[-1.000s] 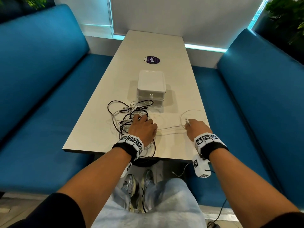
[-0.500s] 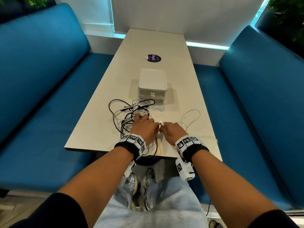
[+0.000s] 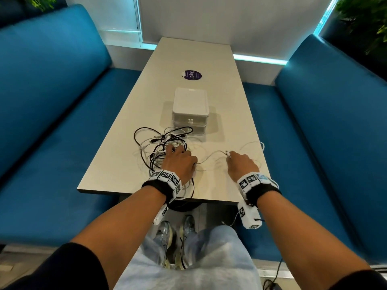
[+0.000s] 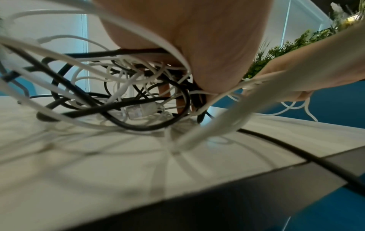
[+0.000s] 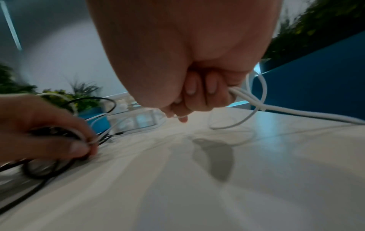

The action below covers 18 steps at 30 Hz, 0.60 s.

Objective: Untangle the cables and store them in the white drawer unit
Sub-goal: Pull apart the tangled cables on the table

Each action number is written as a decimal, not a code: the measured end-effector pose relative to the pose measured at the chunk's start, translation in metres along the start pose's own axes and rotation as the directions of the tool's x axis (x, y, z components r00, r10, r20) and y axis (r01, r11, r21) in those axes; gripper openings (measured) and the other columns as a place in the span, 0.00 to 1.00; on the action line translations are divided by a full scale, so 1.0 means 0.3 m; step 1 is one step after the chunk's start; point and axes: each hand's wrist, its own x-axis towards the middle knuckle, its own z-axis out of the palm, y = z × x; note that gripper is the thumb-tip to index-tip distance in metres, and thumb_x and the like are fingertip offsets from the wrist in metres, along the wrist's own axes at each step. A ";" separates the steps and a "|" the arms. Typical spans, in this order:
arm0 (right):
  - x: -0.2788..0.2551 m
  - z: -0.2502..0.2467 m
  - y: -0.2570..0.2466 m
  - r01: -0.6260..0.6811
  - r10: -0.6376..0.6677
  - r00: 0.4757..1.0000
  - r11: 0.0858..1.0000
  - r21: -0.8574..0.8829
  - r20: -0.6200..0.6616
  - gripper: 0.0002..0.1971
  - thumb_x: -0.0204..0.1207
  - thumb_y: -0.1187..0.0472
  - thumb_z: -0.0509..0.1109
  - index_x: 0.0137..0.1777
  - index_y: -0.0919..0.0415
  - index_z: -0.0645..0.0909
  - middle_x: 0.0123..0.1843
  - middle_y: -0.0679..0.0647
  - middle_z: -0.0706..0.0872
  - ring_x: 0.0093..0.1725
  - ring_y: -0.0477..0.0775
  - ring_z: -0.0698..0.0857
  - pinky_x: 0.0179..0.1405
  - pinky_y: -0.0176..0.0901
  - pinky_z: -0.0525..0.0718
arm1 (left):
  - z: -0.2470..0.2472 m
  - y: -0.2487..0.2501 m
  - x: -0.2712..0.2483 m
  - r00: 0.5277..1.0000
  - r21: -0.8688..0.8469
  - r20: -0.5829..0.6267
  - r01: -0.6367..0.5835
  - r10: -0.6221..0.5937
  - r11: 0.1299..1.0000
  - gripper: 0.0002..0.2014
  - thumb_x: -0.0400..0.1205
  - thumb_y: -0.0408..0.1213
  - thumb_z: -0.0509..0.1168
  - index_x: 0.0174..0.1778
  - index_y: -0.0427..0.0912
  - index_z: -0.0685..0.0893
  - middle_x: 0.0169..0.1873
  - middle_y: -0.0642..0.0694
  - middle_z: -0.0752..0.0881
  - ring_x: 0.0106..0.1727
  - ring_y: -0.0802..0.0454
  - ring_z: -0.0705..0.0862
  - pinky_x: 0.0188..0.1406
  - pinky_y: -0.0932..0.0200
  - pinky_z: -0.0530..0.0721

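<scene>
Pinning the tangled black and white cables (image 3: 161,147) with curled fingers, the left hand (image 3: 180,164) sits at nine o'clock of the right hand (image 3: 240,164), which grips a thin white cable (image 3: 211,156).

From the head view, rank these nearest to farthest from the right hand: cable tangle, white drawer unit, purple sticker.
From the right hand:
1. cable tangle, to its left, under the left hand.
2. white drawer unit, ahead and left, mid-table.
3. purple sticker, beyond the unit.

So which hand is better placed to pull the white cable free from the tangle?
Right. The right hand already grips the white cable away from the tangle, while the left hand pins the tangle down.
</scene>
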 end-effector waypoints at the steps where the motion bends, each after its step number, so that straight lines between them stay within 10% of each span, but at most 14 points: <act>1: -0.010 0.011 -0.039 0.069 -0.069 0.998 0.998 0.009 -0.002 0.16 0.87 0.55 0.53 0.69 0.56 0.74 0.54 0.63 0.85 0.53 0.68 0.85 0.46 0.51 0.81 | -0.002 0.000 0.001 1.000 -0.001 0.005 0.001 -0.001 1.000 0.13 0.84 0.46 0.57 0.58 0.56 0.86 0.52 0.54 0.86 0.64 0.45 0.75 0.67 0.37 0.60; 9: -0.011 0.035 -0.183 0.178 -0.154 0.973 0.975 0.133 -0.174 0.27 0.88 0.45 0.44 0.85 0.49 0.49 0.51 0.65 0.87 0.50 0.69 0.85 0.47 0.57 0.81 | -0.020 0.001 -0.001 1.000 0.017 0.029 -0.008 0.007 1.000 0.16 0.83 0.48 0.54 0.57 0.56 0.87 0.50 0.52 0.88 0.63 0.45 0.76 0.68 0.36 0.61; 18: -0.003 0.076 -0.122 0.444 -0.437 0.896 0.881 0.165 -0.076 0.17 0.85 0.45 0.52 0.71 0.42 0.73 0.46 0.59 0.89 0.46 0.64 0.86 0.44 0.57 0.86 | -0.013 0.011 0.011 0.998 0.020 0.043 -0.050 0.049 0.999 0.19 0.85 0.51 0.49 0.56 0.55 0.86 0.47 0.52 0.87 0.63 0.44 0.75 0.68 0.36 0.61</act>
